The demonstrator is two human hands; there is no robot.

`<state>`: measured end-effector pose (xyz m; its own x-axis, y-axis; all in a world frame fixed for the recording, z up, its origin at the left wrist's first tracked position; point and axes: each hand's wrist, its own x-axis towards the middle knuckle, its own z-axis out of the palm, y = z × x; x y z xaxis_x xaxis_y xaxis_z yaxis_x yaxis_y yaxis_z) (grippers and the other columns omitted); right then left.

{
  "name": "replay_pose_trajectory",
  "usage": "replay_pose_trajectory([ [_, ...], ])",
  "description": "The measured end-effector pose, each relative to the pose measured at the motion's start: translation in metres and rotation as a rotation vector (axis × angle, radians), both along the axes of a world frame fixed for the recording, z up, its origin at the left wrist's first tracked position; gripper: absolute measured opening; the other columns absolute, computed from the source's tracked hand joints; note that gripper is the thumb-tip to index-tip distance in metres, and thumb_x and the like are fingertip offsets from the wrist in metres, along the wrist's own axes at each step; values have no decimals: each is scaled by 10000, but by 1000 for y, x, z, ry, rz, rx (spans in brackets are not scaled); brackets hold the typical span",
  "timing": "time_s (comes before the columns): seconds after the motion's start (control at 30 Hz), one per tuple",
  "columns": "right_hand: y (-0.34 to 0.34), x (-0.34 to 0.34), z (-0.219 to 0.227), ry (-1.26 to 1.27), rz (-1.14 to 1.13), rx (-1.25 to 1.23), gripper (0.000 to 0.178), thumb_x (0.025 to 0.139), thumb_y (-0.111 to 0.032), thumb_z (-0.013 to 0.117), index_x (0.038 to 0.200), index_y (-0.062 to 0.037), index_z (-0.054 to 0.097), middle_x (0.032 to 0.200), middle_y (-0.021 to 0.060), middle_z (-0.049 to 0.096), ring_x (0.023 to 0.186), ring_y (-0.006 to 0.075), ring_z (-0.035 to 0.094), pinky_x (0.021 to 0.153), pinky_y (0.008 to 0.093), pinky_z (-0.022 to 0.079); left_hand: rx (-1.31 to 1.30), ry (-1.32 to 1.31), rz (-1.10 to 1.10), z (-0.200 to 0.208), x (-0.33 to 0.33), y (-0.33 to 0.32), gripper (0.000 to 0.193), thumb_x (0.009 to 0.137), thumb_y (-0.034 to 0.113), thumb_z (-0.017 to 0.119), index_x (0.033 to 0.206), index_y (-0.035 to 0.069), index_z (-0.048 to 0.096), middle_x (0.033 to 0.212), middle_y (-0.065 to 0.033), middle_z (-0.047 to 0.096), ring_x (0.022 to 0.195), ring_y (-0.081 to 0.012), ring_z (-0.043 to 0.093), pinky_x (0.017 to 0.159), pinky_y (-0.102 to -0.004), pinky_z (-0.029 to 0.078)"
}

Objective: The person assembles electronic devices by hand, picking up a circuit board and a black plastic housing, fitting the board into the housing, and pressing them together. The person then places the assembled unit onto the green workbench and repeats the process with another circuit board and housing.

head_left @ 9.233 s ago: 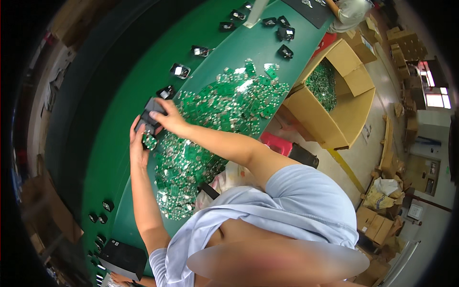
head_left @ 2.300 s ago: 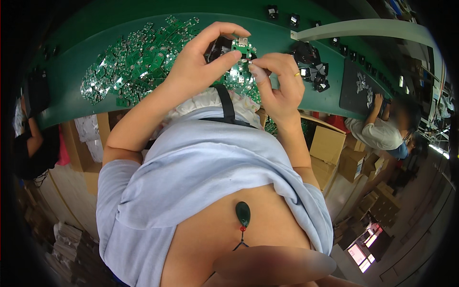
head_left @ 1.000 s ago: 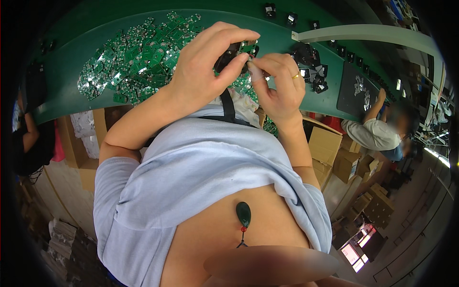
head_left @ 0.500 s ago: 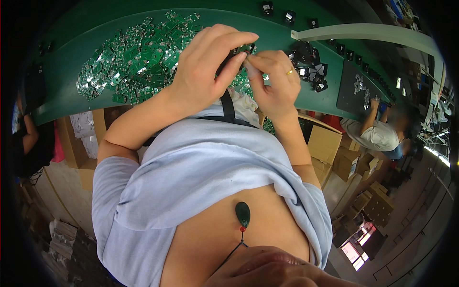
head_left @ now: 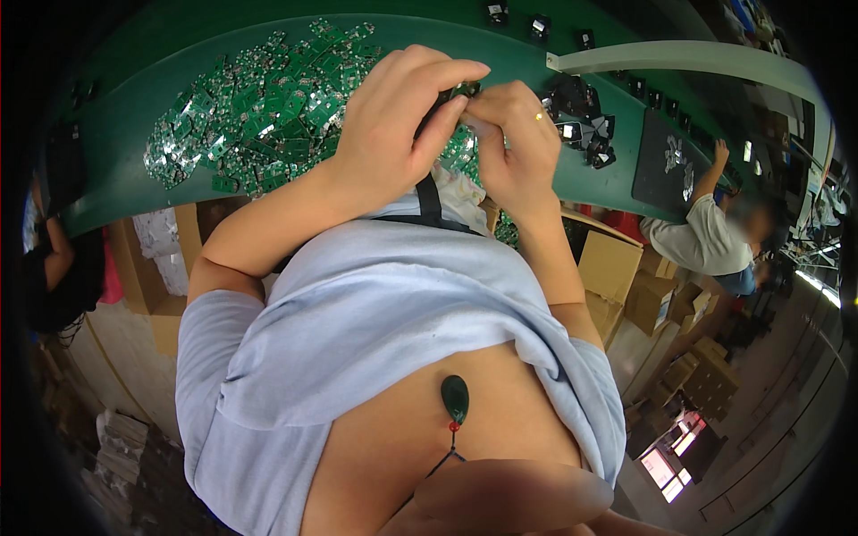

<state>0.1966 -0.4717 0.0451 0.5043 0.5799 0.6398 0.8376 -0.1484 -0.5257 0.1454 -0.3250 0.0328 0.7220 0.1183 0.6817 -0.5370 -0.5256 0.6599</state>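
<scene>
My left hand is curled round a small black plastic part, with the thumb and fingertips closed on it. A bit of green shows on that part; most of it is hidden by my fingers. Against its right end, my right hand is closed in a pinch, and what lies between its fingertips is hidden. Left of my hands, a big heap of small green circuit boards covers the bench. A cluster of black housings, some with white labels, lies just right of my right hand.
The green bench curves across the top. A pale bar crosses it at right, beyond the housings. More black parts stand in a row along the back. Open cardboard boxes sit below the bench. At far right a co-worker reaches over a dark mat.
My right hand has tilted, its fingers drawing in closer at the black part's end. My left hand has shifted slightly right. The co-worker's arm has reached farther over the bench.
</scene>
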Motion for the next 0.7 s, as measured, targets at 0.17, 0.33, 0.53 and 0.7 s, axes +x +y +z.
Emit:
replay_pose_trajectory([
  [0.17,7,-8,-14,199,-258,56,196,716,-13,664,897,-19,589,766,74,559,604,177,532,530,281,448,-87,67,70,-5,9,3,264,775,29,585,1039,37,568,918,-115,570,814,-254,562,699,-309,463],
  [0.33,8,-19,-17,819,-161,295,364,785,-26,627,1111,-20,465,798,62,547,635,109,549,557,221,446,-145,147,14,-16,6,2,323,826,54,558,1143,23,503,1075,-139,527,981,-242,521,834,-303,414],
  [0.53,-13,-8,-11,1080,-63,354,290,820,-10,581,1076,-17,445,812,46,552,638,91,550,530,190,428,-243,387,-228,-6,-5,4,415,826,42,540,1231,29,451,1179,-153,487,1079,-276,489,906,-328,385],
  [0.7,-22,-12,-14,1117,-16,429,256,813,-3,589,1024,-26,446,826,64,567,632,98,554,506,189,421,29,387,-151,-4,-9,9,451,790,-5,538,1230,42,454,1138,-145,512,1035,-292,493,868,-348,405],
])
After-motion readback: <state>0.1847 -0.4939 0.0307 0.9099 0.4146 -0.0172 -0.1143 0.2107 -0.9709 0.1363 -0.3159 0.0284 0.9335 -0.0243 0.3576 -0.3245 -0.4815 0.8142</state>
